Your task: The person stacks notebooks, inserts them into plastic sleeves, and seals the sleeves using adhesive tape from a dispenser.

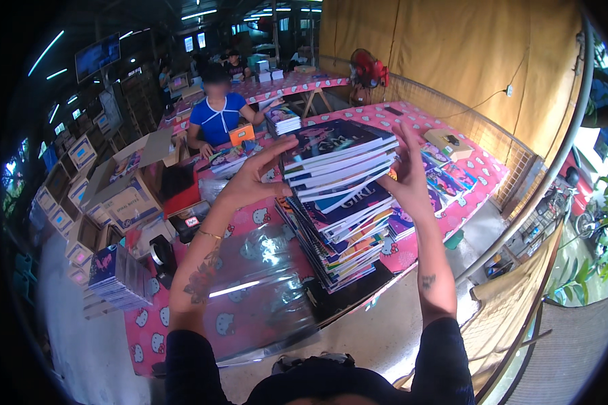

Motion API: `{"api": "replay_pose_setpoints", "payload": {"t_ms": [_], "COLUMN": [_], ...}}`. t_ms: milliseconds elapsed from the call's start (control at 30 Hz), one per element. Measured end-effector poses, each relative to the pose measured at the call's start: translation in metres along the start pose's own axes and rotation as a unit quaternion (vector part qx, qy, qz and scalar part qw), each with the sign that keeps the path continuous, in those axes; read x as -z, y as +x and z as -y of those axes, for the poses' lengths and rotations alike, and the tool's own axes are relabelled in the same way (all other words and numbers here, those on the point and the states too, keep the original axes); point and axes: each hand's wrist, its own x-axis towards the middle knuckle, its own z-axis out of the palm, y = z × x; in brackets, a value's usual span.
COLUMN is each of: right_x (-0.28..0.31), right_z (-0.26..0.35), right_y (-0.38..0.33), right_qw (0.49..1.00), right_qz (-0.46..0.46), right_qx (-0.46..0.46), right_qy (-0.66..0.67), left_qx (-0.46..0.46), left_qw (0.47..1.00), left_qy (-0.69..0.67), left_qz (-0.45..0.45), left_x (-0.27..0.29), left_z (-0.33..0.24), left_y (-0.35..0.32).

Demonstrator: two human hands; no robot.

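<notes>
A stack of notebooks [341, 162] with dark printed covers and white page edges is between my two hands. My left hand [260, 177] grips its left side, fingers at the upper corner and thumb lower down. On the opposite side, my right hand [409, 181] has its fingers raised along the edge and its thumb against the pages. Directly beneath is a taller, uneven pile of colourful notebooks [348, 253]; whether the upper stack rests on it or is held just above, I cannot tell. Clear plastic sheeting [257, 290] lies left of the pile.
More notebooks [446, 179] are spread at the right on the pink patterned table [483, 169]. A notebook stack [118, 280] and cardboard boxes [128, 202] stand left, near a tape dispenser [162, 260]. Across the table sits a person in blue [216, 118]. A red fan [368, 67] stands behind.
</notes>
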Motion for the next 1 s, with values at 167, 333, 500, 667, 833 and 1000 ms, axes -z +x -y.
{"api": "replay_pose_setpoints", "payload": {"t_ms": [167, 333, 500, 667, 833, 1000], "right_x": [0.022, -0.014, -0.082, -0.219, -0.348, -0.481], "right_z": [-0.021, -0.005, 0.040, 0.067, -0.020, -0.103], "right_y": [0.050, 0.093, 0.100, 0.040, -0.086, -0.206], "right_qw": [0.962, 0.986, 0.971, 0.966, 0.970, 0.886], "right_qz": [0.086, 0.090, 0.086, 0.087, 0.190, 0.291], "right_qx": [0.078, 0.022, 0.157, 0.242, -0.050, -0.190], "right_qy": [-0.249, -0.137, -0.157, -0.033, 0.140, 0.307], "left_qx": [-0.043, -0.033, -0.147, -0.037, 0.111, 0.231], "left_qw": [0.993, 0.966, 0.939, 0.894, 0.785, 0.764], "left_qy": [0.106, 0.115, 0.058, 0.019, -0.128, -0.019], "left_qz": [-0.023, -0.231, -0.305, -0.446, -0.596, -0.603], "left_x": [-0.010, -0.016, 0.021, 0.064, 0.021, 0.022], "left_z": [0.000, 0.017, -0.022, -0.042, -0.045, -0.030], "left_y": [0.002, 0.035, 0.002, -0.172, -0.351, -0.513]}}
